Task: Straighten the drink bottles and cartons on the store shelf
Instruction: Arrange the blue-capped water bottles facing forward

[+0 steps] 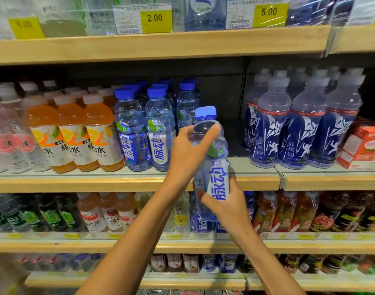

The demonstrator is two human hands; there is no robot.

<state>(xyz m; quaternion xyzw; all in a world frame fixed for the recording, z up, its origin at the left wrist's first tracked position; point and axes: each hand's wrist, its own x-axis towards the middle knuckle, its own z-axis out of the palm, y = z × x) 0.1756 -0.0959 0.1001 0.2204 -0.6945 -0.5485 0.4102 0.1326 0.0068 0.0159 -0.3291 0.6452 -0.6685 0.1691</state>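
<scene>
The pale wood-edged store shelf (97, 184) crosses mid-frame with a gap right of centre, and before it the clear plastic blue-capped drink bottle (216, 175) hangs near upright, off the shelf. The left hand (186, 156) grips its shoulder, the right hand (229, 207) wraps its lower body: likely re-shelving, next needing it set label-forward into the gap. Its base is hidden; bottom-frame labels blur

Lowest-shelf bottles (227, 262) are blurred; the red carton (361, 145) is cut off.
</scene>
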